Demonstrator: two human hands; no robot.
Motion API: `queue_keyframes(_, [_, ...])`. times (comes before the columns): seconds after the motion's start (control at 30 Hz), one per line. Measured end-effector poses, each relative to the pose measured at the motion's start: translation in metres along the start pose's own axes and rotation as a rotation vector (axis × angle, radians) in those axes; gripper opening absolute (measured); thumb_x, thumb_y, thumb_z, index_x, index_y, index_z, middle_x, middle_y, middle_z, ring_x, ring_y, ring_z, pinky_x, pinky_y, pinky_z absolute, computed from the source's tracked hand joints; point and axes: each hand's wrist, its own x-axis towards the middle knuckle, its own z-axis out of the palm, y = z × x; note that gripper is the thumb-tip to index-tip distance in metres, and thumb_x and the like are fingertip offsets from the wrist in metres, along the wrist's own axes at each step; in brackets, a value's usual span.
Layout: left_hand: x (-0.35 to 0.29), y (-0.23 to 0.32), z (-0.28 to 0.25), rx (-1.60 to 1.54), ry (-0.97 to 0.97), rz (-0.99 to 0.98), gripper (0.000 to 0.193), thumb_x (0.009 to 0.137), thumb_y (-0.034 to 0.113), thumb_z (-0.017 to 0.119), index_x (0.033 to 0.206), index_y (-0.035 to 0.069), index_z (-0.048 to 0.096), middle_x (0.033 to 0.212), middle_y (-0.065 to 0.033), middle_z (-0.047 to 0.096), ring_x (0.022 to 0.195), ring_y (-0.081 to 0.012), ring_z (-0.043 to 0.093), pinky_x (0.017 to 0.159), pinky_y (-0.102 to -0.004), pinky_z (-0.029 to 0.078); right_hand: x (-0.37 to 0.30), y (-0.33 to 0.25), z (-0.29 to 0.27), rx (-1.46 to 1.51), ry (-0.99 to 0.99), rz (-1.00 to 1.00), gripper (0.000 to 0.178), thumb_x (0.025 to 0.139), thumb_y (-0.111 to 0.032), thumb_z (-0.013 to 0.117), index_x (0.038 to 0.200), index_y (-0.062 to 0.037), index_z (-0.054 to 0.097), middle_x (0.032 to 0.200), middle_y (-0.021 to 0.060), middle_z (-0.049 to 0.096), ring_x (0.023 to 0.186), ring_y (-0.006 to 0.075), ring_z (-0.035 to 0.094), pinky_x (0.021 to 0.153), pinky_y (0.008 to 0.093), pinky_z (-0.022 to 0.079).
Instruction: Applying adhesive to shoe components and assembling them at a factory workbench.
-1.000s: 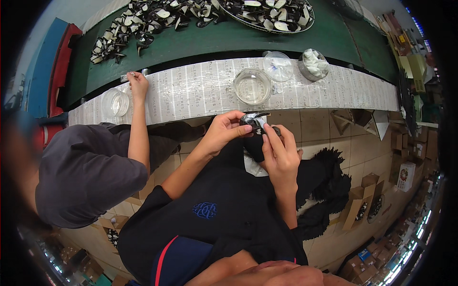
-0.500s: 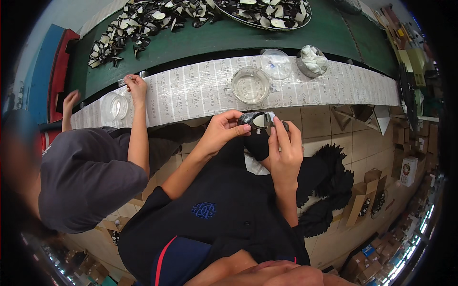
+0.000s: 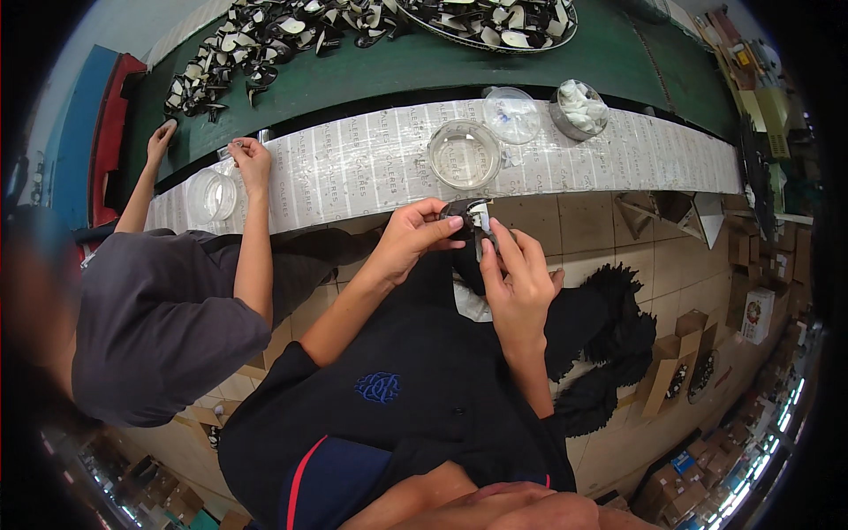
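Observation:
My left hand (image 3: 408, 240) is closed, gripping a small curved black-and-white piece (image 3: 457, 210) between thumb and fingers, just off the near edge of the bench. Against the piece's right side, my right hand (image 3: 519, 287) pinches a thin grey strip (image 3: 479, 244); its exact kind is too small to tell. A bit of white shows beside the right fingertips, and I cannot tell whether it belongs to the piece. Beyond my hands, a round clear dish (image 3: 464, 156) stands on the paper-covered bench (image 3: 353, 172).
Behind the dish lie a clear lid (image 3: 511, 116) and a tub of white wads (image 3: 579, 110). Similar black-and-white pieces (image 3: 247, 44) heap on the green belt (image 3: 353, 79), some in a round tray (image 3: 495, 49). A co-worker (image 3: 177, 327) sits at left, by another clear tub (image 3: 211, 196).
My right hand has shifted left and turned, bringing the grey strip lower against the piece. My left hand has barely moved. The co-worker's left hand has reached farther out over the green belt.

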Motion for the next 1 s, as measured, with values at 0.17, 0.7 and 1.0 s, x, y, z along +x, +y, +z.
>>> queue_keyframes(0.17, [-0.0001,-0.0005,0.0007,-0.020,-0.011,-0.001,0.010,0.095,0.011,0.066,0.099,0.003,0.064,0.096,-0.0030,0.066,0.087,-0.0085,0.064,0.079,-0.0280,0.061,-0.0001,0.0004,-0.0030,-0.025,-0.014,0.003,0.029,0.085,-0.001,0.072,0.114,-0.0007,0.069,0.100,0.0134,0.060,0.069,0.0183,0.062,0.060,0.0313,0.052])
queue_keyframes(0.7, [-0.0014,-0.0036,0.0025,-0.039,-0.046,-0.015,0.011,0.095,0.012,0.066,0.102,0.003,0.064,0.099,-0.0032,0.067,0.091,-0.0093,0.064,0.081,-0.0297,0.060,-0.0050,0.0003,-0.0061,-0.017,0.053,-0.045,0.028,0.085,-0.001,0.073,0.113,-0.0007,0.069,0.101,0.0129,0.060,0.067,0.0168,0.063,0.058,0.0308,0.052])
queue_keyframes(1.0, [-0.0039,-0.0016,0.0047,-0.057,-0.022,0.013,0.011,0.096,0.010,0.065,0.102,0.002,0.064,0.098,-0.0033,0.066,0.090,-0.0087,0.064,0.080,-0.0287,0.061,-0.0085,0.0027,-0.0097,-0.081,0.040,-0.002,0.028,0.084,-0.002,0.073,0.112,-0.0025,0.070,0.101,0.0115,0.060,0.068,0.0165,0.062,0.064,0.0312,0.051])
